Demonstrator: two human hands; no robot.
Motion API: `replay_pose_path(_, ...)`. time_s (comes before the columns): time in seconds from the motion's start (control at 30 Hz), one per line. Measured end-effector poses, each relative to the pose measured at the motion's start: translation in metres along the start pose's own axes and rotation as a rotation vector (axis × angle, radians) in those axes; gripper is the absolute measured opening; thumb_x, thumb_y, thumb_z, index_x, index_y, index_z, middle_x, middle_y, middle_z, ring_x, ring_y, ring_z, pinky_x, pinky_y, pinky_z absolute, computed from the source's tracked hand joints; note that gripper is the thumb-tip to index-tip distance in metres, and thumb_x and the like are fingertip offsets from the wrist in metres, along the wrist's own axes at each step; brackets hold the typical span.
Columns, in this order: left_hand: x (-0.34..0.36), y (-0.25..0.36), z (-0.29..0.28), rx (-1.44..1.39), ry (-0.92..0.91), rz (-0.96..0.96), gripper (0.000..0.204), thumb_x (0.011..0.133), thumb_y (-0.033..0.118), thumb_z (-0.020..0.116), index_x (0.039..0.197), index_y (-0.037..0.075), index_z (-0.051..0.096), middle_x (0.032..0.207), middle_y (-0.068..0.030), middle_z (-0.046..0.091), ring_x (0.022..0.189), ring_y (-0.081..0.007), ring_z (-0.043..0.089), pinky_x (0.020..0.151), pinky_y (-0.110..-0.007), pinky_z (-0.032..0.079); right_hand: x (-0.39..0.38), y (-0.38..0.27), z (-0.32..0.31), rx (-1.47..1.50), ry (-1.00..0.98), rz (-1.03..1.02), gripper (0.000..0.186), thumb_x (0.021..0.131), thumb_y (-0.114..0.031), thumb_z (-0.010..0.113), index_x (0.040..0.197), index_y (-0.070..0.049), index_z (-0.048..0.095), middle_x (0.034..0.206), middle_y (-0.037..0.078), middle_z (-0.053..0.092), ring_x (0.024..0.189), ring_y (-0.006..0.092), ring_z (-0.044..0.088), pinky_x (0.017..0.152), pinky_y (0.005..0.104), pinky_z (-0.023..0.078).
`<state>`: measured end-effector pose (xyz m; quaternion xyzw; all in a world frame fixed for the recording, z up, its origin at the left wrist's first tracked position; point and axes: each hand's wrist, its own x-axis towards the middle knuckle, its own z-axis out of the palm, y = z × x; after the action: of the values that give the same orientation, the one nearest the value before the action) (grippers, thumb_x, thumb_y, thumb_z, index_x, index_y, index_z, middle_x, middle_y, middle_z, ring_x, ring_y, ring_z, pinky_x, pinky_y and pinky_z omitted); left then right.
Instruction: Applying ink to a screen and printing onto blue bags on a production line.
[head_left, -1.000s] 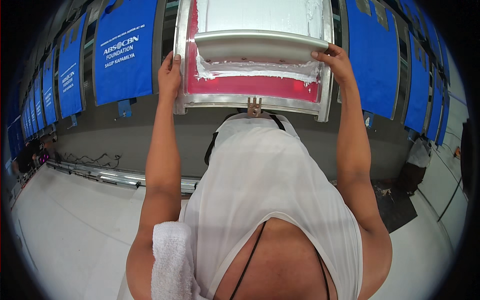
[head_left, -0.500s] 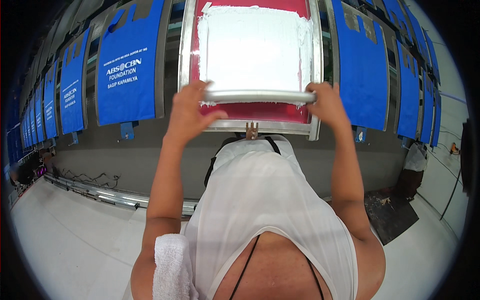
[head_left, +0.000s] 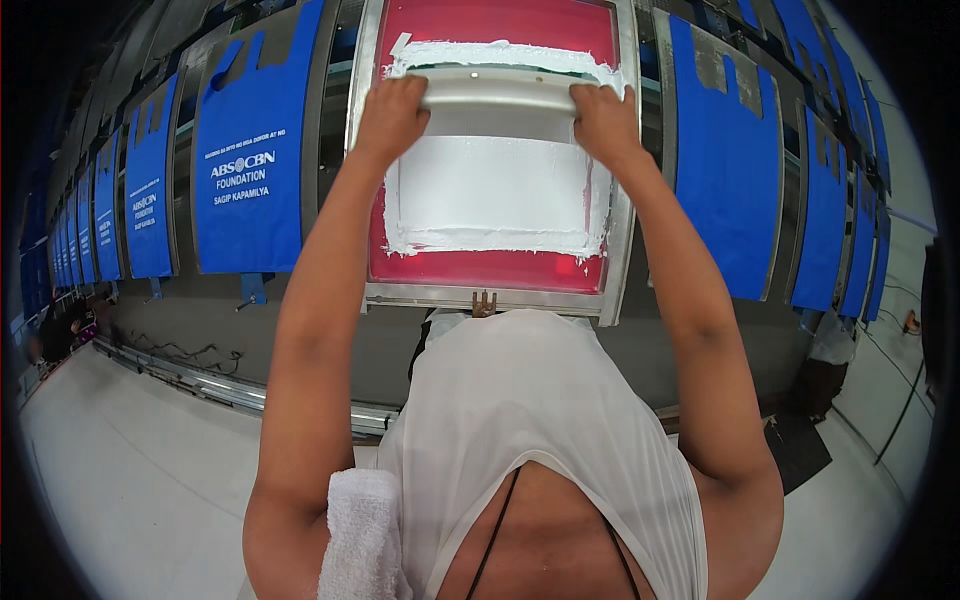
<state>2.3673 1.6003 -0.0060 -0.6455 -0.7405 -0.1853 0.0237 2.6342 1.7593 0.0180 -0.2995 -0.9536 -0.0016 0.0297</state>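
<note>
Squeegee lies across the upper half of the metal frame. Left hand curls closed round its left end, right hand round its right. White paste covers the frame's middle. Done: bag left of frame bears white print. Apparently left: bag right of frame, no print visible. Beneath frame: cannot tell.

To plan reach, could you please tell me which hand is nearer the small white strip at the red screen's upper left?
Left: the left hand is just below the white strip; the right hand is well to its right; both grip the metal squeegee.
</note>
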Motion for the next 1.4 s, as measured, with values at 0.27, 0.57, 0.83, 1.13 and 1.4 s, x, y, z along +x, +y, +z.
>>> replay_pose_path(0.27, -0.109, 0.077, -0.079, -0.123, -0.315, -0.098, 0.032, 0.061, 0.007, 0.068, 0.092, 0.006, 0.058, 0.087, -0.0099, 0.059, 0.088, -0.0284, 0.055, 0.080, -0.040, 0.041, -0.109, -0.045, -0.061, 0.192, -0.346, 0.014, 0.031, 0.066, -0.001, 0.057, 0.097, -0.007, 0.057, 0.087, 0.011, 0.060, 0.092, 0.0283, 0.057, 0.097, 0.0506, 0.034)
replay_pose_path(0.57, -0.150, 0.102, -0.074, -0.269, -0.359, -0.189, 0.028, 0.058, 0.005, 0.068, 0.084, 0.004, 0.058, 0.082, -0.0110, 0.059, 0.080, -0.0290, 0.057, 0.071, -0.039, 0.046, -0.140, -0.063, -0.066, 0.263, -0.573, 0.084, 0.038, 0.057, -0.001, 0.061, 0.095, -0.007, 0.061, 0.084, 0.013, 0.062, 0.086, 0.0300, 0.059, 0.097, 0.0483, 0.038)
replay_pose_path(0.83, -0.159, 0.086, -0.035, -0.264, -0.112, -0.077, 0.044, 0.050, 0.001, 0.072, 0.092, 0.003, 0.059, 0.091, -0.0150, 0.061, 0.087, -0.0316, 0.059, 0.076, -0.039, 0.049, -0.139, -0.055, -0.032, 0.286, -0.218, 0.027, 0.043, 0.049, 0.002, 0.064, 0.091, -0.007, 0.060, 0.086, 0.011, 0.063, 0.085, 0.0291, 0.060, 0.100, 0.0476, 0.038)
replay_pose_path(1.13, 0.057, -0.004, -0.024, -0.073, -0.288, -0.221, 0.045, 0.070, 0.040, 0.072, 0.103, 0.010, 0.066, 0.080, -0.0166, 0.066, 0.075, -0.0343, 0.064, 0.072, -0.039, 0.051, 0.071, 0.038, -0.020, 0.086, -0.193, -0.032, 0.038, 0.065, -0.012, 0.060, 0.102, -0.014, 0.067, 0.086, 0.013, 0.067, 0.083, 0.0314, 0.064, 0.073, 0.0432, 0.051)
replay_pose_path(1.4, -0.171, 0.103, -0.075, -0.262, -0.358, -0.215, 0.041, 0.056, 0.003, 0.071, 0.095, 0.007, 0.062, 0.093, -0.0115, 0.062, 0.088, -0.0305, 0.058, 0.075, -0.041, 0.049, -0.153, -0.068, -0.066, 0.271, -0.420, 0.069, 0.042, 0.055, 0.003, 0.062, 0.095, -0.010, 0.065, 0.081, 0.009, 0.065, 0.083, 0.0261, 0.062, 0.107, 0.0499, 0.027)
